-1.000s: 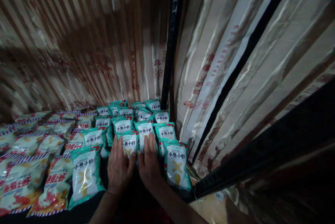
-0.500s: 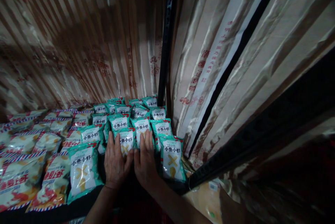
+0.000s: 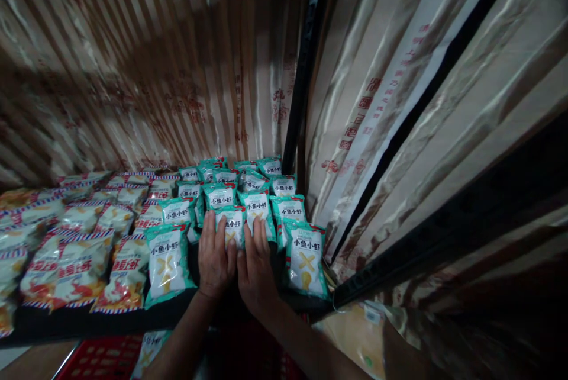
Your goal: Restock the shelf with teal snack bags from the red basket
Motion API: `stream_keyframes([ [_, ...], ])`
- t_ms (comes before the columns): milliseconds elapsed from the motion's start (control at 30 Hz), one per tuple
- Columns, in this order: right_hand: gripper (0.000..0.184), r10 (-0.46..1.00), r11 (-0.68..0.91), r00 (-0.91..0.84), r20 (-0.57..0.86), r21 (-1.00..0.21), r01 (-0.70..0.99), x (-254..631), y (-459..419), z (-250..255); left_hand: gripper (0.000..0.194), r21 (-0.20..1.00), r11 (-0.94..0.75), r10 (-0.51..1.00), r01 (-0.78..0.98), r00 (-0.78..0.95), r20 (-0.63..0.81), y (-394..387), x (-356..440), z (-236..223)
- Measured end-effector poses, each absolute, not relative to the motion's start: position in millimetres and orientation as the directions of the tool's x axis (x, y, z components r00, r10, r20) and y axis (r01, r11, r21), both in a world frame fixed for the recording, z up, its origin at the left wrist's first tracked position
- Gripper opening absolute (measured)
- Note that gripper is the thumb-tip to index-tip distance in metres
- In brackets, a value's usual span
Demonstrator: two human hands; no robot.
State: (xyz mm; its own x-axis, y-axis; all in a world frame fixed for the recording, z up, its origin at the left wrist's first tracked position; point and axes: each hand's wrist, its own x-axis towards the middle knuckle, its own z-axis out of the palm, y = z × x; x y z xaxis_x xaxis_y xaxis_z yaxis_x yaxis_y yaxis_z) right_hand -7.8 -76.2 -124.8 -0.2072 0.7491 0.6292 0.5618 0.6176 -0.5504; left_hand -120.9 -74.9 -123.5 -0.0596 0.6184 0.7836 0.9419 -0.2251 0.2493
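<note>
Rows of teal-and-white snack bags (image 3: 306,258) stand on a dark shelf (image 3: 80,322). My left hand (image 3: 215,258) lies with fingers stretched against the front of a teal snack bag (image 3: 234,224) in the middle. Beside it, my right hand (image 3: 257,270) rests flat, its fingertips on the neighbouring teal bag (image 3: 258,207). The two thumbs are close together, and neither hand grips anything. Another teal bag (image 3: 166,264) leans at the shelf's front, left of my left hand.
White-and-orange snack bags (image 3: 84,267) with striped edges fill the shelf's left part. Pleated printed curtains (image 3: 222,60) hang behind and at the right. A black post (image 3: 306,66) rises at the back corner. Below the shelf, a red basket (image 3: 100,359) sits near another teal bag (image 3: 151,350).
The view has shifted, so the shelf and bags appear further right and a red basket shows below. My hands stay flat against the same middle bags.
</note>
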Motion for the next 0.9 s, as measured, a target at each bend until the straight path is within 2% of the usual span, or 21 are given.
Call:
stream_keyframes([
  [200,0.051,0.711,0.670,-0.270,0.649,-0.509,0.541,-6,-72,-142,0.051,0.209,-0.158,0.689,0.965,-0.043,0.723,-71,-119,-127],
  [367,0.053,0.692,0.689,-0.288,0.663,-0.485,0.539,-5,-70,-136,0.051,0.213,-0.141,0.698,0.967,-0.055,0.714,-69,-120,-129],
  [600,0.051,0.614,0.759,-0.353,0.706,-0.406,0.508,-6,-66,-131,0.055,0.239,-0.189,0.634,0.952,-0.067,0.770,-87,-115,-117],
  [700,0.052,0.600,0.775,-0.378,0.705,-0.395,0.494,-4,-65,-131,0.057,0.183,-0.222,0.608,0.958,-0.011,0.794,-114,-116,-106],
  [767,0.053,0.607,0.772,-0.388,0.693,-0.400,0.494,-4,-66,-129,0.057,0.173,-0.111,0.590,0.979,-0.075,0.804,-131,-123,-101],
  [900,0.053,0.623,0.760,-0.386,0.680,-0.408,0.505,-6,-66,-125,0.061,0.304,0.239,0.581,0.922,-0.387,0.716,-148,-151,-99],
])
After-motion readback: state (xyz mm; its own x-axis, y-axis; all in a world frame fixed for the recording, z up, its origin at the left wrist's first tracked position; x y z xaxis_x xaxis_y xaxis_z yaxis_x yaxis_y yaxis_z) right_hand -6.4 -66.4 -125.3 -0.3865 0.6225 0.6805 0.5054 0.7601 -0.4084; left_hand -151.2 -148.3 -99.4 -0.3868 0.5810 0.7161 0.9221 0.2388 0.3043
